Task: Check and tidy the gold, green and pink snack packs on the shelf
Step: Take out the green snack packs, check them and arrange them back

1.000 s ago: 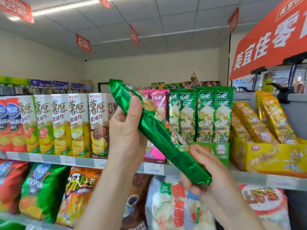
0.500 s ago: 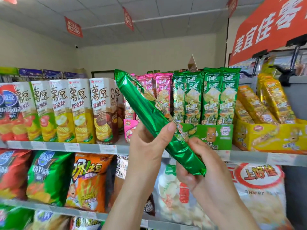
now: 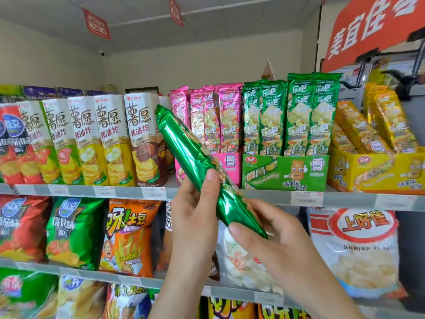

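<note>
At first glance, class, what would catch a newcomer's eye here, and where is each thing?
A green snack pack slants across the centre, gripped by the left hand at its middle and the right hand at its lower end. Behind it, pink packs, green packs and gold packs fill boxes on the upper shelf; a red banner hangs top right.

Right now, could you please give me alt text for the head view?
Two hands hold a green pack aslant before a snack shelf: the left hand grips its middle, the right hand its lower end. Behind it, pink packs, green packs and gold packs sit in matching boxes.
</note>
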Available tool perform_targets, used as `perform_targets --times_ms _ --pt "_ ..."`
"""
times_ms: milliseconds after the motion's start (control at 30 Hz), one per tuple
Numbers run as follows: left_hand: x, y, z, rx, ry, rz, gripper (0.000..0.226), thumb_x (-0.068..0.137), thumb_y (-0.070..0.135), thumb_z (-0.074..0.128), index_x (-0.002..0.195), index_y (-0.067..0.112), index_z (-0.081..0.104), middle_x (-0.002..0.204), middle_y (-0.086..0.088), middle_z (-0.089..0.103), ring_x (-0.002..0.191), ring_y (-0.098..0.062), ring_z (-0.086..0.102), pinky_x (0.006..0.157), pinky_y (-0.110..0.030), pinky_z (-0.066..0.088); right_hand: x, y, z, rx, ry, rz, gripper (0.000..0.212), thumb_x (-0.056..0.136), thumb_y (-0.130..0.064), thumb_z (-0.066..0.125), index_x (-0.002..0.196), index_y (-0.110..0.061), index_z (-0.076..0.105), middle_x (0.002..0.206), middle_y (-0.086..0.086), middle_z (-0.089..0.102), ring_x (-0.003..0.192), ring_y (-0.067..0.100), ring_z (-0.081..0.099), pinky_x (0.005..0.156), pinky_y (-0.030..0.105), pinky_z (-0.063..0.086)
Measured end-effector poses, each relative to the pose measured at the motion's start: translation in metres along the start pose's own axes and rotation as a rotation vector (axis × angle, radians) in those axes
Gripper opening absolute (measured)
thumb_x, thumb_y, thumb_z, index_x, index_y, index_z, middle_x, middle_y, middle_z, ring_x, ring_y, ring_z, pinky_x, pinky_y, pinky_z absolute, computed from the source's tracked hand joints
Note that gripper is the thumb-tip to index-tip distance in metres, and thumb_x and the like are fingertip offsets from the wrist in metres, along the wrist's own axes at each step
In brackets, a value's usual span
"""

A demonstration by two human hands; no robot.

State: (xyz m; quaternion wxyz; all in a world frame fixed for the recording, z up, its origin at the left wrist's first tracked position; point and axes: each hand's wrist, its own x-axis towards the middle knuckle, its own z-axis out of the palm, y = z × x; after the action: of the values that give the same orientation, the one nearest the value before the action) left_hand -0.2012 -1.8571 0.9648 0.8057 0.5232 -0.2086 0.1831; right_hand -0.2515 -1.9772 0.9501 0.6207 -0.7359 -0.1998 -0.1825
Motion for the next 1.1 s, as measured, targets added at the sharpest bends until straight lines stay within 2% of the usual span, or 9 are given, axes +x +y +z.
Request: perform_targets --times_ms 233,400,500,667,733,800,867,967,1100 --pt "0.001 -0.01 -0.003 -0.13 0.005 -0.1 0.022 0.088 0.042 0.064 0.083 0.02 0.067 0.073 -0.001 0.06 0.069 -0.016 0.06 0.06 -0.027 0.052 -0.006 0.008 -0.011 0.139 -0.025 0.074 0.042 0.065 -0.042 0.079 0.106 -0.045 0.071 0.106 -0.012 0.074 0.096 0.007 0.069 0.068 0.018 0.053" --pt "0.004 -0.014 -0.002 -0.237 -0.028 -0.122 0.053 0.082 0.033 0.061 0.132 0.016 0.055 0.105 -0.005 0.065 0.092 -0.018 0.06 0.081 -0.034 0.052 -0.007 0.018 -0.009 -0.02 0.275 -0.018 0.046 0.059 -0.028 0.086 0.102 -0.037 0.073 0.091 -0.008 0.075 0.073 0.015 0.067 0.066 0.026 0.056" --pt "0.001 -0.012 -0.002 -0.048 -0.064 -0.091 0.075 0.072 0.048 0.077 0.14 0.028 0.049 0.113 0.009 0.07 0.095 -0.006 0.068 0.072 -0.023 0.055 -0.009 0.024 -0.008 -0.309 0.42 -0.157 0.046 0.059 -0.034 0.082 0.101 -0.042 0.065 0.089 -0.019 0.07 0.071 0.005 0.059 0.062 0.009 0.044" --pt "-0.003 -0.01 -0.002 0.15 -0.111 -0.056 0.068 0.072 0.038 0.08 0.131 0.016 0.054 0.118 -0.006 0.069 0.109 -0.025 0.067 0.093 -0.052 0.054 -0.015 0.035 -0.003 -0.64 0.319 -0.347 0.054 0.066 -0.029 0.084 0.105 -0.035 0.048 0.1 -0.019 0.041 0.094 -0.008 0.046 0.079 0.005 0.034" --pt "-0.004 -0.011 -0.005 0.104 -0.082 -0.091 0.081 0.072 0.033 0.084 0.14 0.018 0.045 0.115 -0.008 0.07 0.093 -0.025 0.071 0.078 -0.044 0.059 -0.018 0.034 -0.006 -0.541 0.204 -0.288 0.054 0.067 -0.052 0.079 0.108 -0.04 0.046 0.113 -0.017 0.045 0.109 -0.001 0.049 0.085 0.007 0.035" --pt "-0.005 -0.015 -0.009 -0.001 -0.117 -0.09 0.072 0.075 0.024 0.08 0.137 0.024 0.043 0.087 -0.002 0.072 0.063 -0.013 0.067 0.056 -0.025 0.054 -0.017 0.028 -0.007 -0.228 0.104 -0.147 0.042 0.074 -0.062 0.069 0.105 -0.042 0.05 0.115 -0.015 0.056 0.11 0.006 0.057 0.085 0.014 0.043" --pt "-0.004 -0.018 -0.009 -0.076 -0.138 -0.126 0.06 0.078 0.016 0.077 0.129 0.028 0.048 0.081 -0.002 0.072 0.068 -0.015 0.067 0.064 -0.029 0.056 -0.016 0.029 -0.007 0.037 0.1 -0.051 0.027 0.083 -0.055 0.065 0.1 -0.038 0.053 0.107 -0.011 0.067 0.093 0.005 0.066 0.072 0.016 0.051" --pt "-0.003 -0.019 -0.008 -0.128 -0.18 -0.168 0.06 0.08 0.014 0.065 0.137 0.016 0.047 0.098 -0.016 0.072 0.088 -0.028 0.067 0.084 -0.047 0.053 -0.013 0.032 -0.004 0.124 0.146 -0.012 0.027 0.082 -0.04 0.067 0.103 -0.029 0.053 0.097 -0.005 0.074 0.078 0.006 0.069 0.063 0.017 0.052" --pt "-0.002 -0.016 -0.008 0.072 -0.239 -0.066 0.038 0.08 0.035 0.069 0.114 0.019 0.064 0.101 0.0 0.072 0.096 -0.017 0.067 0.081 -0.033 0.056 -0.013 0.041 -0.003 -0.073 0.3 -0.046 0.037 0.077 -0.027 0.082 0.107 -0.033 0.061 0.096 -0.014 0.073 0.088 0.006 0.07 0.074 0.019 0.054"
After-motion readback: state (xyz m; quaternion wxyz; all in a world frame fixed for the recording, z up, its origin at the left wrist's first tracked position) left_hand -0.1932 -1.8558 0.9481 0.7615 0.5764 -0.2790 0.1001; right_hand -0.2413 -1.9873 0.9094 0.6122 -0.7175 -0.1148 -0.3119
